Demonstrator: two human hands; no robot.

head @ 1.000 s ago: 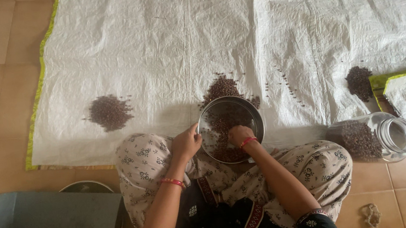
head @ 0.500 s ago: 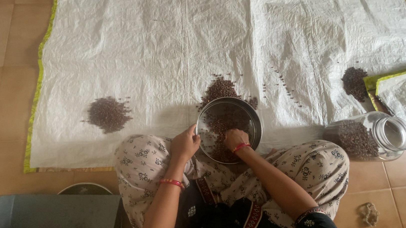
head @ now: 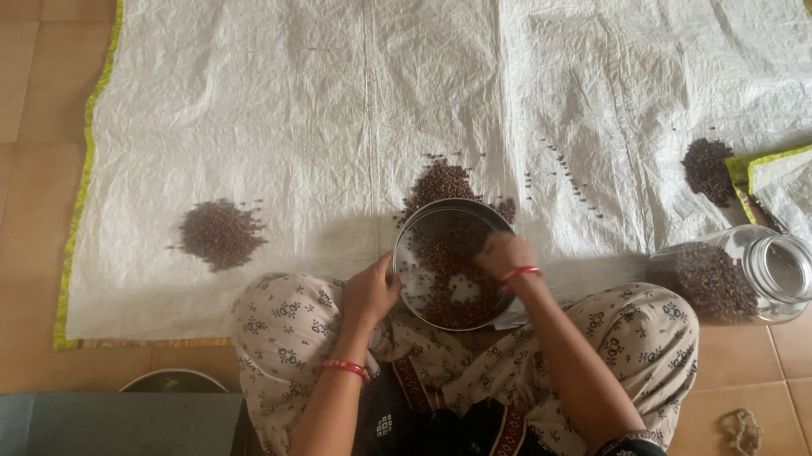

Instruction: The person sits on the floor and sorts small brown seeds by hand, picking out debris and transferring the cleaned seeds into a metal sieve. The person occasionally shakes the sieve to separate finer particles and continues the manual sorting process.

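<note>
Head view: left hand (head: 369, 291) grips the rim of the steel plate (head: 423, 225), right hand (head: 504, 253) curled over the dark seeds (head: 450, 264), fingers bunched. Plate sits tilted on the lap; a slip could spill seeds over the white sheet (head: 312, 97).

Round steel sieve (head: 413, 257), tilted over lap, dark brown seeds (head: 452, 283) inside

At lower centre of the frame, the left hand (head: 370, 292) grips the rim of a round steel pan (head: 409, 258) holding dark seeds (head: 452, 278). The right hand (head: 504, 253) rests on its right edge. A white sheet (head: 312, 97) fills the upper frame.
</note>
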